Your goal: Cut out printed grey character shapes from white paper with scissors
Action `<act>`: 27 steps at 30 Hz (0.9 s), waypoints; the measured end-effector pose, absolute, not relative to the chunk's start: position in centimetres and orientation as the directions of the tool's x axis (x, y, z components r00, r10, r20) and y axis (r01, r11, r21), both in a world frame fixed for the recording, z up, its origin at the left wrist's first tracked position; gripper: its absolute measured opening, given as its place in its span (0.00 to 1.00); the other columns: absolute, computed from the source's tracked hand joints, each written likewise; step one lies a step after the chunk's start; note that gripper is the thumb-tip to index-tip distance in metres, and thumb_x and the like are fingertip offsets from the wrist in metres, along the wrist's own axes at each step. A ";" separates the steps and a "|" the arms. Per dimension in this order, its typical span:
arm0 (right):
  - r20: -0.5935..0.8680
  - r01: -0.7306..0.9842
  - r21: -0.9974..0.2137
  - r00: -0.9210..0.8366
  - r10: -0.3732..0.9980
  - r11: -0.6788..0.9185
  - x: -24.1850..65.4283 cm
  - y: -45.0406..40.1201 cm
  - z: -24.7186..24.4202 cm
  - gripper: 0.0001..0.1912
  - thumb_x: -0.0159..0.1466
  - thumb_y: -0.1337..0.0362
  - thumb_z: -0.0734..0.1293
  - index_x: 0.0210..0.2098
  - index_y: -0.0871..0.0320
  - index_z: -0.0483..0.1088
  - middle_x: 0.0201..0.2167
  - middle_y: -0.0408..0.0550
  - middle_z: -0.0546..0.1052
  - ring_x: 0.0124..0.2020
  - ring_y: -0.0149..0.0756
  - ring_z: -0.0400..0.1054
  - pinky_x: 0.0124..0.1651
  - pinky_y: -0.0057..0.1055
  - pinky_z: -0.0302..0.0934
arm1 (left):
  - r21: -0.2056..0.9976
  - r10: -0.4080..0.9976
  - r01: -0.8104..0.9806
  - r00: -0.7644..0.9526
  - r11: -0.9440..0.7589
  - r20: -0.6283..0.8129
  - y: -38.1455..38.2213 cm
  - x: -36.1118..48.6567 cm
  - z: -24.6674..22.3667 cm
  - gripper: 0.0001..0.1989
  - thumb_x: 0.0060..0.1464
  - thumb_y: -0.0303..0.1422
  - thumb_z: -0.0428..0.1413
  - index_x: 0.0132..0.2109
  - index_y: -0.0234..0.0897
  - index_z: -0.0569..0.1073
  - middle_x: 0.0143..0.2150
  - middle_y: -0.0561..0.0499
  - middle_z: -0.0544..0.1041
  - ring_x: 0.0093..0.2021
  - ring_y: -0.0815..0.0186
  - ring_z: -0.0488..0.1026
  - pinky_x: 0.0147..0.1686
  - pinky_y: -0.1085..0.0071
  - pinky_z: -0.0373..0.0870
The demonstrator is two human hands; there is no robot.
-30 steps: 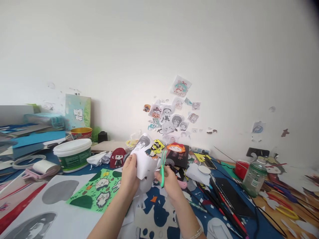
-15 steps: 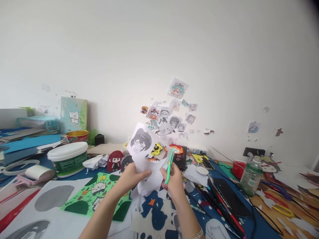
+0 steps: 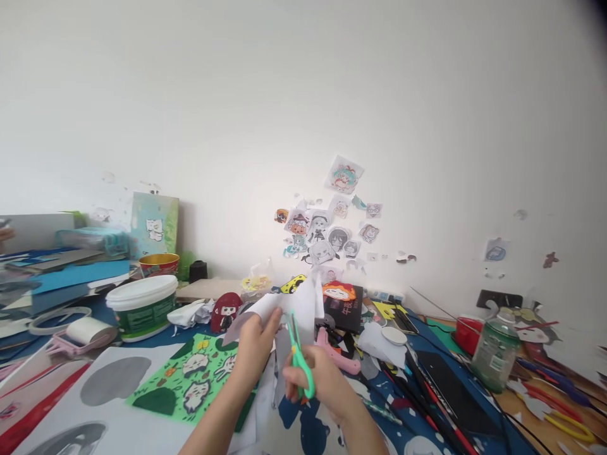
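Observation:
My left hand (image 3: 258, 344) is closed on a curled sheet of white paper (image 3: 304, 308), its thumb pointing up along the near side. The printed face seen on the sheet earlier is turned out of sight. In my right hand (image 3: 320, 376) are green-handled scissors (image 3: 297, 355), with fingers in the loops and blades pointing up at the paper beside my left thumb. Whether the blades are cutting into it I cannot tell. Below the hands lies a white sheet with cut-out holes (image 3: 279, 423) on the blue tabletop. A pink tool (image 3: 336, 355) rests just beyond my right hand.
To the left are a green sheet with cat drawings (image 3: 194, 373), a white-lidded tub (image 3: 142, 306) and a tape roll (image 3: 91, 333). Pens (image 3: 434, 398), a black tablet (image 3: 455, 392) and a plastic bottle (image 3: 496, 351) stand or lie at right. Paper cut-outs (image 3: 339, 237) cling to the wall.
The paper has been turned so its printed face no longer shows. My right hand has brought the scissors from upright beside the sheet to its lower edge, blades pointing at it.

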State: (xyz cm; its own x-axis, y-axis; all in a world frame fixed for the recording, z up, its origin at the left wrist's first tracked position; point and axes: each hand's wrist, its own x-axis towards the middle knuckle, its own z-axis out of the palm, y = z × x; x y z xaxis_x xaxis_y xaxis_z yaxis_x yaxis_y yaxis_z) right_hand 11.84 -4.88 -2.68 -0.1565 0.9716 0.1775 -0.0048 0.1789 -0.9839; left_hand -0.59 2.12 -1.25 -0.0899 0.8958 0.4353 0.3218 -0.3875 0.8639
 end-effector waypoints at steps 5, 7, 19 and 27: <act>0.093 0.019 -0.995 -0.259 0.961 0.101 11.8 -5.6 -2.3 0.11 0.52 0.59 0.68 0.22 0.61 0.67 0.12 0.39 0.67 0.16 0.27 0.60 0.20 0.22 0.51 | 0.852 0.857 0.352 -0.202 -0.388 0.474 2.1 -0.6 -1.6 0.20 0.47 0.49 0.51 0.18 0.39 0.60 0.15 0.52 0.67 0.20 0.62 0.66 0.23 0.69 0.59; 0.056 0.029 -0.997 -0.310 0.949 0.068 12.1 -5.7 -2.2 0.11 0.52 0.59 0.67 0.21 0.61 0.67 0.13 0.40 0.68 0.16 0.27 0.60 0.20 0.22 0.51 | 0.864 0.862 0.325 -0.211 -0.384 0.462 2.0 -0.6 -1.5 0.20 0.47 0.48 0.50 0.19 0.39 0.62 0.16 0.52 0.68 0.21 0.62 0.66 0.23 0.69 0.59; 0.198 -0.096 -0.978 -0.122 0.972 0.187 11.5 -4.9 -2.5 0.11 0.51 0.58 0.69 0.27 0.60 0.68 0.14 0.39 0.67 0.17 0.29 0.60 0.23 0.25 0.55 | 0.905 0.899 0.246 -0.188 -0.347 0.396 -0.2 1.2 -1.0 0.20 0.43 0.47 0.54 0.17 0.40 0.57 0.15 0.55 0.64 0.20 0.65 0.65 0.20 0.71 0.59; 0.259 -0.115 -0.961 -0.060 0.964 0.251 11.3 -4.0 -3.3 0.16 0.48 0.52 0.70 0.26 0.58 0.68 0.14 0.38 0.64 0.17 0.29 0.58 0.22 0.26 0.56 | 0.938 0.944 0.168 -0.084 -0.303 0.320 -1.1 1.3 -0.7 0.22 0.45 0.49 0.52 0.17 0.39 0.59 0.14 0.55 0.61 0.18 0.68 0.61 0.18 0.72 0.57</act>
State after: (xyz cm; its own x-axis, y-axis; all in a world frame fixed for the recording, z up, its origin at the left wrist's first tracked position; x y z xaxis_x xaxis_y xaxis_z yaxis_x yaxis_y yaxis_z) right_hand 11.27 -3.99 -3.25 -0.0601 0.9639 0.2592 -0.1154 0.2513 -0.9610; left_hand 1.25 -1.06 -0.72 -0.0842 0.9436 0.3201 0.1680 -0.3032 0.9380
